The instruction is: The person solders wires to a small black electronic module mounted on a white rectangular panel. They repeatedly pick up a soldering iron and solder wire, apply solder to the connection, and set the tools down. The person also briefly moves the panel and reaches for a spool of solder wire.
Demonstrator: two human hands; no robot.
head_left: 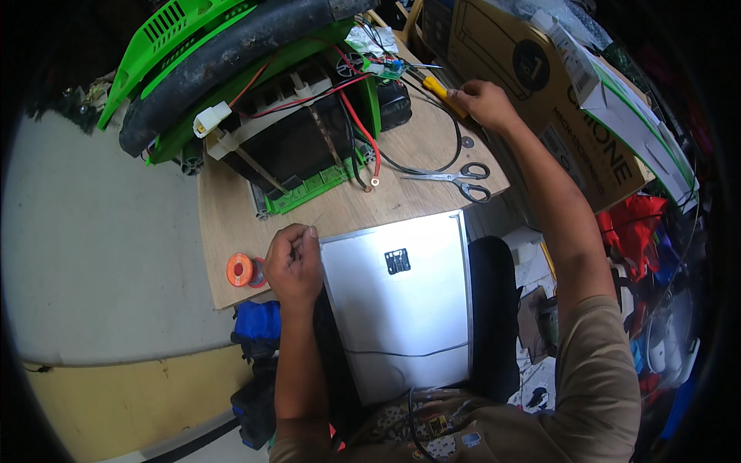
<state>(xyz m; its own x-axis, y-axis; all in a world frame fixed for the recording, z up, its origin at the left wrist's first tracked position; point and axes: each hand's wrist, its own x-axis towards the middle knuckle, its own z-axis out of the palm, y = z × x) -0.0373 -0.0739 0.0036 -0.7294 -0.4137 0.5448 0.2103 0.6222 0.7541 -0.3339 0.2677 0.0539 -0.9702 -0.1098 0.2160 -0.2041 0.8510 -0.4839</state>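
Note:
My right hand (485, 106) is closed around a yellow-handled tool (434, 86) that looks like a soldering iron, at the table's far right. Its front end lies close to a small green circuit board (394, 68) with wires. At the near left of the table, my left hand (295, 258) is closed in a pinch, with a thin strand of wire (317, 221) sticking out past the fingertips. Beside it stands an orange spool (240, 269), apparently of solder. A green machine (309, 189) holds a strapped dark block (285, 150); red (363, 127) and black cables with ring ends hang from it.
Scissors (463, 181) with black handles lie on the wooden table (409, 202). A white metal-framed panel (401, 312) with a black square part (397, 261) rests on my lap. A large cardboard box (505, 62) stands at the right, with clutter beyond it.

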